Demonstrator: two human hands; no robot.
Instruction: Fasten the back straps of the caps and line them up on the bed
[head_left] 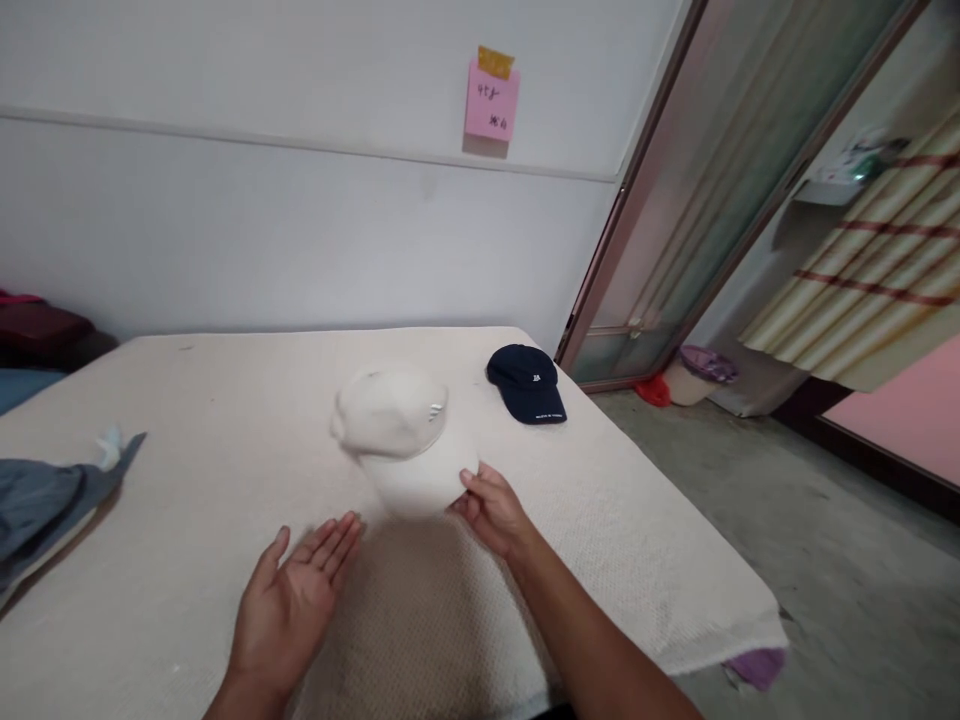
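Observation:
A white baseball cap [394,415], a little smeared by motion, is held up over the cream-covered bed or table [247,390]. My right hand [491,505] pinches the edge of its brim, thumb on top. Palm up and fingers stretched out, my left hand [292,590] is to the lower left of the cap, apart from it and holding nothing. Beyond my right hand, a navy baseball cap [523,380] with small white lettering lies on the cover, its brim toward me.
A grey-blue hat [37,510] lies at the left edge. A pink note [491,105] is taped to the white wall behind. On the right are a sliding door [645,200], a lined bin [697,375], a striped curtain [870,270] and concrete floor.

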